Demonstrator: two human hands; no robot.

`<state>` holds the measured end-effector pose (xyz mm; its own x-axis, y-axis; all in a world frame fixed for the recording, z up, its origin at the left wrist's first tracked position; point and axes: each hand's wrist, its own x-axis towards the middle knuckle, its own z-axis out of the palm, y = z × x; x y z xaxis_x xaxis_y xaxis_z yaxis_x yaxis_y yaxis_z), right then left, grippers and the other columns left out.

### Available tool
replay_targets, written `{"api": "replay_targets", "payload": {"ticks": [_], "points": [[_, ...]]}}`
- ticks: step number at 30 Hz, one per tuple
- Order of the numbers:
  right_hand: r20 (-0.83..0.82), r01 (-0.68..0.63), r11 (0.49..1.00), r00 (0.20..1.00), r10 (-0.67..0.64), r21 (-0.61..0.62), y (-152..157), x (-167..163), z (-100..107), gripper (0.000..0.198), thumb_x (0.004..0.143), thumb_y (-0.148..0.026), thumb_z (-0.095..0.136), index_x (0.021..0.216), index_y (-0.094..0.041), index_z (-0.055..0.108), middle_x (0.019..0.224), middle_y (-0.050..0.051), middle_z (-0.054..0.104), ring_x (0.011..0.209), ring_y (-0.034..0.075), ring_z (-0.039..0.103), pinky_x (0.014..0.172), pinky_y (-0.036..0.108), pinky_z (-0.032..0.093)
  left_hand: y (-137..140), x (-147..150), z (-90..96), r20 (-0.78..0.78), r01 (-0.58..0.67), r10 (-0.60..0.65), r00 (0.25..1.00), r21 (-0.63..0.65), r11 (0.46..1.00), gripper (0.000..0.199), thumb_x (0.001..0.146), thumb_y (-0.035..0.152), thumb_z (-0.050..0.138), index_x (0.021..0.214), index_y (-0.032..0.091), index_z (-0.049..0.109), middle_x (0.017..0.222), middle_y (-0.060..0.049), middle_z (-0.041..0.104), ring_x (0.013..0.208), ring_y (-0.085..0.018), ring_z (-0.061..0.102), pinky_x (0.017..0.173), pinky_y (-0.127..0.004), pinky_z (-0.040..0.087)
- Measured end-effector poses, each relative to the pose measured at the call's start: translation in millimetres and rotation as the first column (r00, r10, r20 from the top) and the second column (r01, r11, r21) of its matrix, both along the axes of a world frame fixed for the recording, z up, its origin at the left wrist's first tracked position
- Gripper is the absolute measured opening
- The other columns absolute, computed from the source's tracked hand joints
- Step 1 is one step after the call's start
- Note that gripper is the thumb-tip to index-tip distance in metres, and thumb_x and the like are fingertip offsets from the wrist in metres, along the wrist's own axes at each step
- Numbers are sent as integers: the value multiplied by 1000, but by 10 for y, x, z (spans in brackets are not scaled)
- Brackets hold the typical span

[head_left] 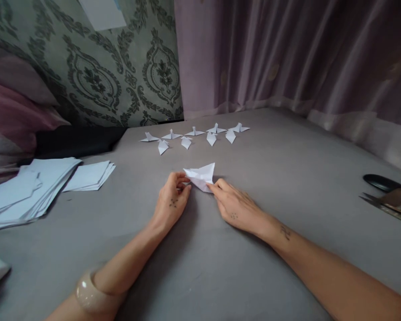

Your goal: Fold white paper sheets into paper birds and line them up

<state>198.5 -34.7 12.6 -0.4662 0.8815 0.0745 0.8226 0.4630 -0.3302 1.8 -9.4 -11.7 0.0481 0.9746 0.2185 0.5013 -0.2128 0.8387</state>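
Note:
Between my hands is a partly folded sheet of white paper (202, 175), with creased flaps standing up from the grey surface. My left hand (173, 194) is closed at the paper's left corner, thumb and fingers pinching near it. The fingers of my right hand (232, 203) grip the paper's lower right side, closed on its edge. Beyond my hands stand several folded white paper birds (194, 131) in a back row. In front of them lie several smaller folded paper pieces (186, 142) with pointed ends. The underside of the held paper is hidden.
Stacks of white paper (26, 191) and smaller paper squares (88, 175) lie at the left. Scissors (386, 207) and a black oval object (382, 182) are at the right edge. A black cloth (80, 140) lies at the back left, below patterned wallpaper; a purple curtain (254, 53) hangs behind.

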Motion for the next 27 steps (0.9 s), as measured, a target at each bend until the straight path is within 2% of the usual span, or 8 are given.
{"api": "replay_targets", "payload": {"ticks": [5,7,10,13,15,16,20,27], "points": [[-21,-21,1000,1000,21,5,14,10,-7,35,86,-9,35,115,-20,51,94,5,51,69,13,46,55,25,31,-21,23,75,-35,-3,2,999,-25,1000,12,82,22,54,93,20,52,92,-4,65,76,-15,61,67,-29,49],[-21,-12,1000,1000,12,-1,16,9,-6,36,87,-10,35,118,-20,49,94,6,52,71,14,48,56,25,31,-37,28,104,-56,9,-9,998,-9,1000,19,83,20,53,101,21,53,93,-4,64,76,-14,60,67,-29,49],[-20,7,1000,1000,-7,-13,15,2,-1,39,87,-11,35,124,-20,44,96,7,54,78,16,52,59,26,33,-55,28,115,-210,38,-11,978,125,991,38,80,17,57,118,25,52,111,-8,56,89,-18,56,70,-31,50],[-76,20,1000,997,-22,-20,14,-3,-4,40,87,-10,35,126,-18,40,102,9,56,84,18,55,64,27,37,-56,25,98,-367,117,-25,930,231,966,21,79,22,62,100,26,65,120,-8,48,107,-25,46,78,-37,49],[-124,30,999,992,-32,-17,13,-3,-13,37,87,-10,36,123,-17,40,105,10,58,86,17,56,66,28,38,-44,22,82,-373,131,-37,927,229,965,9,82,28,60,87,24,67,117,-8,51,109,-26,43,82,-40,48],[-133,30,999,991,-32,-14,10,-2,-19,34,87,-10,36,120,-17,41,106,10,58,86,17,56,66,28,38,-36,19,76,-359,119,-33,933,220,968,12,84,30,58,84,22,67,115,-8,52,108,-26,44,83,-41,48],[-76,23,1000,997,-23,-2,-9,1,-23,32,88,-10,36,117,-20,46,105,8,57,85,17,56,63,27,36,-10,0,77,-319,76,-16,948,176,981,22,89,33,51,80,19,64,113,-10,54,108,-25,46,86,-43,46],[7,0,1000,1000,0,-15,-19,-8,23,36,90,-12,34,121,-19,49,97,7,53,76,15,51,60,27,35,16,-58,108,-399,151,-95,912,111,982,10,84,29,57,86,21,63,119,-8,52,110,-26,44,96,-49,37]]}}
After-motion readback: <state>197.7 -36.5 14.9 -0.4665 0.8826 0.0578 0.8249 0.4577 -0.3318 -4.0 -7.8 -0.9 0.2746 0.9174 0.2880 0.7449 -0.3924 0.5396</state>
